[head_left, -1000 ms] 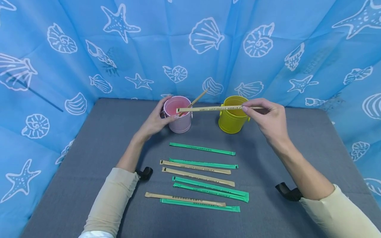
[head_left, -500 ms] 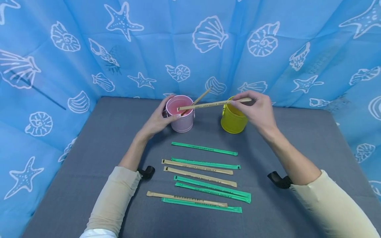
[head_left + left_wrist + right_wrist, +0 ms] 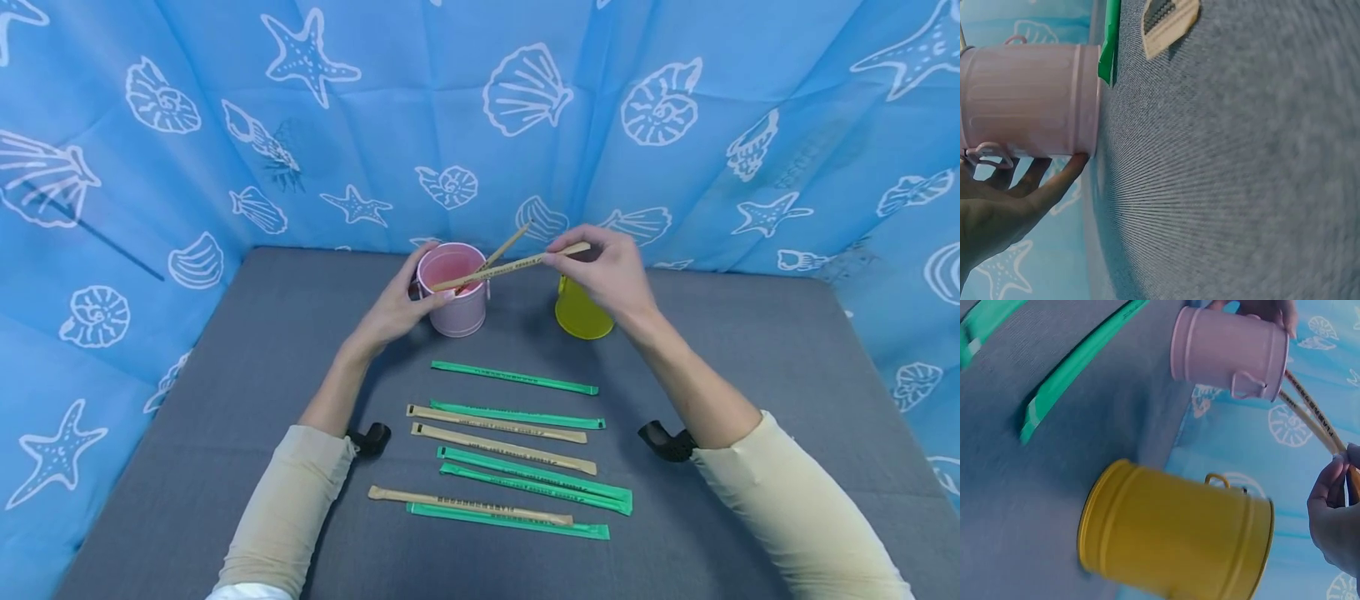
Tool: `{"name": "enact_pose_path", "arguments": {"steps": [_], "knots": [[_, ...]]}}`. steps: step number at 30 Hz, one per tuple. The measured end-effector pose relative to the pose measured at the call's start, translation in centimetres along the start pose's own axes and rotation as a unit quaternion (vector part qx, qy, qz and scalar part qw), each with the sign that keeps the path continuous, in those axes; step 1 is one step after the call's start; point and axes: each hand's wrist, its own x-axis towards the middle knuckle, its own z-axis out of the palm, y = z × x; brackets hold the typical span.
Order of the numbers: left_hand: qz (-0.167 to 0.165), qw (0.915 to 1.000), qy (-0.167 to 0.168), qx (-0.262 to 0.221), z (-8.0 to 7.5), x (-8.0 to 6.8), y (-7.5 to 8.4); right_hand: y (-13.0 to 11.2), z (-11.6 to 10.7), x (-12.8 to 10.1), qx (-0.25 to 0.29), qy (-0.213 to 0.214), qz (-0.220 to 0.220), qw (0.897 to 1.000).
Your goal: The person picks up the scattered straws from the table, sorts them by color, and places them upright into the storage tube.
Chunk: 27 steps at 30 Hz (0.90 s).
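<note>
Grey felt-like tabletop, enclosed by a blue sheet printed with white shells and starfish.

Left hand: fingers curved round the near-left side of the pink bucket, thumb up at the rim, holding it steady. Left wrist view shows fingers against the bucket's base edge where it meets the table.

Right hand: fingers drawn together, pinching the far end of a tan wrapped chopstick between thumb and fingertips. Hand sits above and partly in front of the yellow bucket, which stands to the right of the pink one, apart from it.

Held chopstick slants down to the left from the right hand; its free end lies over the pink bucket's mouth, at or just inside the rim, near the left thumb. Cannot tell if the tip touches the rim. A second tan stick already stands in the pink bucket, leaning up to the right. Right wrist view: both sticks project from the pink bucket toward the right hand.

Loose on the table nearer the person: green wrapped chopsticks and tan wrapped ones, lying roughly parallel in rows.
</note>
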Motion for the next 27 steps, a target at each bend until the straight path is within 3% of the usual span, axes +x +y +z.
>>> {"name": "enact_pose_path", "arguments": {"steps": [3, 8, 10, 13, 24, 27], "knots": [[0.004, 1.0, 0.003, -0.001, 0.0, 0.6, -1.4, -1.0, 0.7, 0.1, 0.023, -0.004, -0.006, 1.0], [0.0, 0.9999, 0.001, 0.012, 0.1, -0.4, 0.8, -1.2, 2.1, 0.7, 0.086, 0.008, -0.024, 0.996], [0.0, 0.9999, 0.001, 0.014, 0.1, -0.9, 1.8, -0.2, 2.7, 1.3, 0.12, 0.02, -0.028, 0.992], [0.002, 0.9999, 0.003, 0.015, 0.2, -0.9, 1.9, 0.4, 3.5, 1.8, 0.159, 0.037, -0.018, 0.986], [0.002, 0.9999, 0.005, 0.016, 0.2, -0.9, 1.9, -1.3, 5.2, 1.3, 0.183, 0.043, 0.018, 0.982], [0.003, 0.9999, 0.005, 0.015, 0.2, -0.9, 1.9, -0.6, 5.5, 1.5, 0.185, 0.042, 0.016, 0.982]]}}
